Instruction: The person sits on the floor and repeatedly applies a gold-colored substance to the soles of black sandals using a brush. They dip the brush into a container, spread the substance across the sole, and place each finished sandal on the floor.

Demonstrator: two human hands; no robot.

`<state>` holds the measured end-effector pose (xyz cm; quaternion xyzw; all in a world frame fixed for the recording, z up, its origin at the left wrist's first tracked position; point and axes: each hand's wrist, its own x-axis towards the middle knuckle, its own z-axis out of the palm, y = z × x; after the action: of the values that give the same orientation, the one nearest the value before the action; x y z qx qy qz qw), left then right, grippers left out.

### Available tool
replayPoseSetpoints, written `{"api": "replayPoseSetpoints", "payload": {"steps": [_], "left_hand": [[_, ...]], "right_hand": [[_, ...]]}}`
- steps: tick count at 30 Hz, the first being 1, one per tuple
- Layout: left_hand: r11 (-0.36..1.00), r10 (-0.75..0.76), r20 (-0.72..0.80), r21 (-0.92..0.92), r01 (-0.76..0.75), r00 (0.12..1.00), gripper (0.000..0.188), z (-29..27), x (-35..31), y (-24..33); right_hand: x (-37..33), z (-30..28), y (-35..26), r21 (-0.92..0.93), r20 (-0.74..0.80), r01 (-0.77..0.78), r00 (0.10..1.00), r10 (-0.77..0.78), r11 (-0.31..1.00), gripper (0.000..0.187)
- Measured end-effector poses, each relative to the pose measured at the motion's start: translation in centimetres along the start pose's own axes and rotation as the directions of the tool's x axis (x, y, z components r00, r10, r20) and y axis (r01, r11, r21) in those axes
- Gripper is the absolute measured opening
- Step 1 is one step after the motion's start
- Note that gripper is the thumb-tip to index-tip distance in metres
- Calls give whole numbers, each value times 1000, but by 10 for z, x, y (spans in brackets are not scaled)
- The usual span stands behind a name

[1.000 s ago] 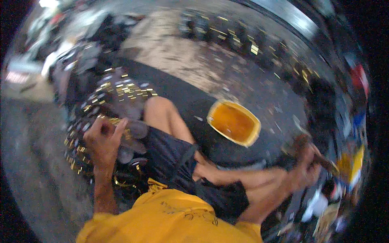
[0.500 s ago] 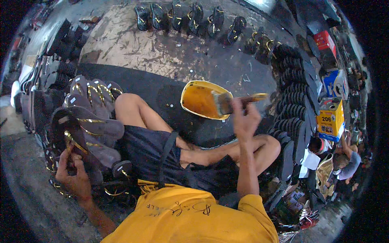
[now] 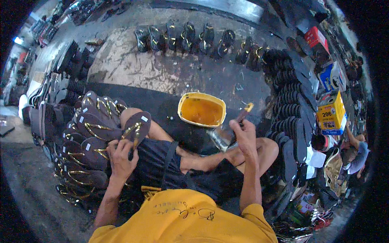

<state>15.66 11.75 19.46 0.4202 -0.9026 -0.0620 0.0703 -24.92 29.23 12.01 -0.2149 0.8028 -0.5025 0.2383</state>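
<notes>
My left hand [image 3: 122, 160] has its fingers closed on a dark flip-flop [image 3: 139, 117] with gold straps, held above my left knee with the footbed and a small white label showing. In my right hand [image 3: 245, 135] is a broad brush [image 3: 242, 115], gripped by its handle; the pale bristle end, blurred by motion, points down to the left near my shin. Just beyond the bristles stands a pale yellow tub [image 3: 201, 95] holding amber liquid. Beside my left hand, several similar flip-flops [image 3: 91, 123] lie heaped and overlapping.
Across the far side runs a row of gold-strapped flip-flops [image 3: 188, 36]. Stacked dark soles [image 3: 293, 99] line the right, with a yellow box [image 3: 331, 113] and a red box [image 3: 317, 39] behind them. Another person [image 3: 356, 158] sits at the far right.
My left hand has moved right with the flip-flop, turning its footbed into view. The brush has left the tub and swung down toward my shin. The whole view has shifted slightly.
</notes>
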Motion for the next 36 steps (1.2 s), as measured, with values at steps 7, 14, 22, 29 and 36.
{"api": "replayPoseSetpoints", "payload": {"steps": [7, 14, 22, 29, 36], "left_hand": [[987, 27, 58, -162, -17, 998, 30, 7, 2, -8], [999, -32, -34, -20, 32, 999, 33, 38, 17, 20], [-801, 114, 442, -489, 346, 890, 45, 29, 51, 51], [-830, 321, 414, -312, 463, 852, 57, 42, 39, 110], [-799, 357, 369, -356, 485, 858, 53, 45, 56, 93]], "right_hand": [[20, -11, -67, 936, 140, -189, 974, 178, 298, 18], [19, -6, -68, 946, 264, -278, 959, 104, 168, 18], [0, 18, -105, 771, 43, -90, 995, 89, 630, 23], [-11, 75, -163, -70, -10, 752, 656, -755, 655, 28], [-68, 71, -101, 0, 50, 792, 610, -791, 610, 24]]}}
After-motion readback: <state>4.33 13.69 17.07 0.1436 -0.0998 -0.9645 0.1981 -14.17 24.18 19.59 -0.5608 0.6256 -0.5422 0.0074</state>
